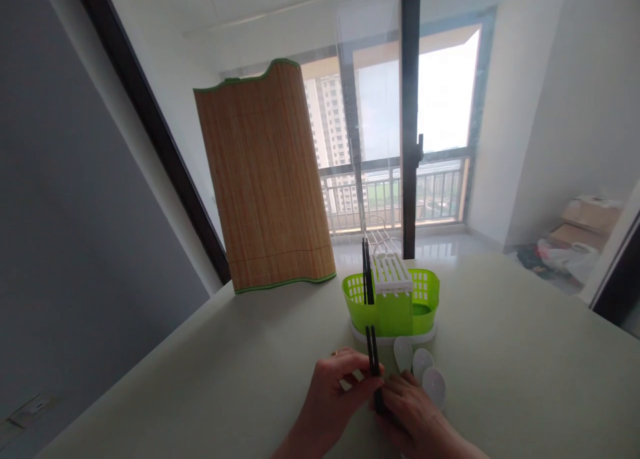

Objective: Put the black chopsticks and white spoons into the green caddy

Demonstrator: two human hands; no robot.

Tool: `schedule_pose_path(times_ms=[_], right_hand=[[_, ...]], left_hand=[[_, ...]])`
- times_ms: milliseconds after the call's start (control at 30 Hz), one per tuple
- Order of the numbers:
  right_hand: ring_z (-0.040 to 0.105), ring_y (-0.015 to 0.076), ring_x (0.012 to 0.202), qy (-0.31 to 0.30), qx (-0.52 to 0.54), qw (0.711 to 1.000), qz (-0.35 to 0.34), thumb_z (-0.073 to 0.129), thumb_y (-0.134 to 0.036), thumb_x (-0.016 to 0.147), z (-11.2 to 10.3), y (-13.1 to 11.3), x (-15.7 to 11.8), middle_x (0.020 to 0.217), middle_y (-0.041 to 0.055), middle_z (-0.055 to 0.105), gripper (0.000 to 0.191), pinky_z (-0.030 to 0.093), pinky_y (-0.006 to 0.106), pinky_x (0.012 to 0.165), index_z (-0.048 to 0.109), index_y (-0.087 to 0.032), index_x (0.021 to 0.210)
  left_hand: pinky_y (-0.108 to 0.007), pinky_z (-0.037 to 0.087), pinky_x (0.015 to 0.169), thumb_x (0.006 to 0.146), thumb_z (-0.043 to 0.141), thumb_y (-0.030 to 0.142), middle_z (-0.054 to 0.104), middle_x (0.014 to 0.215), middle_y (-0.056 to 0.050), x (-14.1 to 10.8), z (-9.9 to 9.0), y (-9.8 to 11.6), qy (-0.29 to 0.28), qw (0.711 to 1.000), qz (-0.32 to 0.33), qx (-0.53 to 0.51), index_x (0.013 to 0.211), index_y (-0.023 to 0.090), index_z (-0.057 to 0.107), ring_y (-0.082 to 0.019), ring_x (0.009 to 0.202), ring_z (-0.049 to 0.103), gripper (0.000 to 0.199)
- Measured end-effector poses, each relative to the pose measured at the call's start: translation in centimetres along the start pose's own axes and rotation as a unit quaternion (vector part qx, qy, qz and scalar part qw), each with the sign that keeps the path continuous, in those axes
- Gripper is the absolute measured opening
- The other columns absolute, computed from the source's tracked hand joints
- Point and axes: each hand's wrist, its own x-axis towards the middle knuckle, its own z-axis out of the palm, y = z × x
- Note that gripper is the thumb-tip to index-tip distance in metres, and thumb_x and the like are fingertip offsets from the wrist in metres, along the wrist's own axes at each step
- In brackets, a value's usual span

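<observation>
A pair of black chopsticks (pixel 373 351) stands nearly upright, tips towards the holder. My left hand (pixel 333 387) pinches it between thumb and fingers around the middle. Lower down, my right hand (pixel 414 409) has its fingers curled round the thick ends, which are partly hidden. Just beyond the hands is a bright green utensil holder (pixel 394 318) on a white base, with a slotted white rack over its middle. Other black chopsticks (pixel 367 276) stand in its left compartment. White spoons (pixel 434 387) lie beside my right hand, their handles partly covered by it.
The pale tabletop (pixel 280 332) stretches around the holder. A bamboo mat (pixel 263 186) with green edging stands curved at the back left. Behind the table are a dark-framed glass door (pixel 409 112) and a balcony. Cardboard boxes (pixel 590 219) and bags sit on the floor at right.
</observation>
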Motion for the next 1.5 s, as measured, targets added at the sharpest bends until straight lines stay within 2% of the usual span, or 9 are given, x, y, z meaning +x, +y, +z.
schedule_pose_path(times_ms=[167, 233, 433, 533, 700, 833, 1000, 1333, 1500], right_hand=[[0.056, 0.0231, 0.082, -0.024, 0.002, 1.000, 0.013, 0.059, -0.019, 0.079, 0.7, 0.6, -0.1, 0.084, 0.0040, 0.063, 0.003, 0.035, 0.036, 0.074, 0.058, -0.019, 0.081], [0.055, 0.0230, 0.082, -0.017, 0.008, 1.000, 0.015, 0.061, -0.019, 0.077, 0.8, 0.7, -0.1, 0.083, 0.0032, 0.063, 0.005, 0.033, 0.036, 0.074, 0.057, -0.019, 0.080], [0.054, 0.0208, 0.083, 0.031, 0.060, 0.998, 0.005, 0.055, -0.014, 0.082, -1.0, 0.7, -0.1, 0.084, 0.0007, 0.063, 0.024, 0.032, 0.035, 0.078, 0.057, -0.023, 0.103], [0.054, 0.0206, 0.081, 0.038, 0.036, 0.999, -0.008, 0.054, -0.015, 0.084, -1.5, 0.7, 0.0, 0.082, 0.0011, 0.062, 0.017, 0.031, 0.035, 0.077, 0.059, -0.024, 0.097], [0.053, 0.0201, 0.078, 0.041, -0.003, 0.998, -0.037, 0.052, -0.015, 0.083, -1.4, 1.0, 0.2, 0.076, 0.0019, 0.061, 0.009, 0.031, 0.035, 0.075, 0.059, -0.021, 0.083], [0.053, 0.0196, 0.076, 0.037, -0.032, 0.998, -0.041, 0.052, -0.015, 0.081, -1.3, 1.2, 0.3, 0.075, 0.0016, 0.062, 0.010, 0.030, 0.035, 0.073, 0.059, -0.022, 0.082], [0.053, 0.0194, 0.075, 0.019, -0.061, 0.997, -0.033, 0.055, -0.015, 0.079, -1.7, 1.3, 0.5, 0.074, 0.0006, 0.063, 0.008, 0.030, 0.035, 0.074, 0.059, -0.022, 0.080], [0.052, 0.0192, 0.075, 0.008, -0.065, 0.997, -0.034, 0.054, -0.016, 0.079, -1.6, 1.2, 0.4, 0.074, 0.0001, 0.063, 0.008, 0.029, 0.037, 0.077, 0.059, -0.022, 0.080], [0.052, 0.0189, 0.074, 0.013, -0.064, 0.997, -0.033, 0.053, -0.018, 0.081, -1.6, 1.2, 0.3, 0.074, 0.0006, 0.063, 0.008, 0.030, 0.037, 0.076, 0.059, -0.022, 0.078]], left_hand=[[-0.017, 0.051, 0.066, 0.079, 0.065, 0.023, 0.074, 0.084, 0.002, -0.2, -0.1, 0.2, -0.006, 0.999, 0.006, 0.031, 0.086, 0.023, 0.074, -0.012, 0.073, 0.066, 0.012], [-0.018, 0.052, 0.068, 0.079, 0.065, 0.024, 0.074, 0.083, 0.002, -0.1, -0.8, 0.5, 0.018, 0.999, 0.026, 0.037, 0.087, 0.023, 0.074, -0.012, 0.072, 0.067, 0.012], [-0.018, 0.054, 0.067, 0.075, 0.071, 0.032, 0.074, 0.081, 0.002, 3.7, -6.0, 4.3, 0.234, 0.965, 0.116, 0.029, 0.086, 0.021, 0.073, -0.012, 0.070, 0.067, 0.016], [-0.022, 0.054, 0.068, 0.074, 0.070, 0.037, 0.074, 0.082, 0.000, 7.8, -7.9, 5.5, 0.272, 0.949, 0.155, 0.022, 0.089, 0.019, 0.073, -0.013, 0.071, 0.067, 0.023], [-0.024, 0.052, 0.063, 0.078, 0.063, 0.037, 0.072, 0.075, -0.002, 14.7, -7.1, 3.0, 0.187, 0.965, 0.097, 0.156, 0.088, 0.016, 0.072, -0.016, 0.070, 0.067, 0.025], [-0.024, 0.050, 0.063, 0.078, 0.064, 0.030, 0.072, 0.072, -0.003, 17.5, -4.6, -0.2, 0.123, 0.966, 0.041, 0.226, 0.078, 0.015, 0.071, -0.015, 0.067, 0.067, 0.018], [-0.025, 0.051, 0.064, 0.075, 0.067, 0.024, 0.072, 0.074, -0.004, 18.4, -2.8, -2.0, 0.088, 0.963, 0.009, 0.255, 0.074, 0.015, 0.071, -0.016, 0.070, 0.067, 0.010], [-0.021, 0.051, 0.061, 0.077, 0.065, 0.021, 0.074, 0.082, -0.003, 19.4, -2.9, -2.4, 0.055, 0.953, -0.019, 0.298, 0.095, 0.015, 0.069, -0.013, 0.065, 0.068, 0.019], [-0.028, 0.049, 0.076, 0.080, 0.063, 0.027, 0.073, 0.085, -0.006, 18.9, -2.3, -1.9, 0.069, 0.929, -0.003, 0.364, 0.104, 0.016, 0.068, -0.018, 0.082, 0.067, 0.026]])
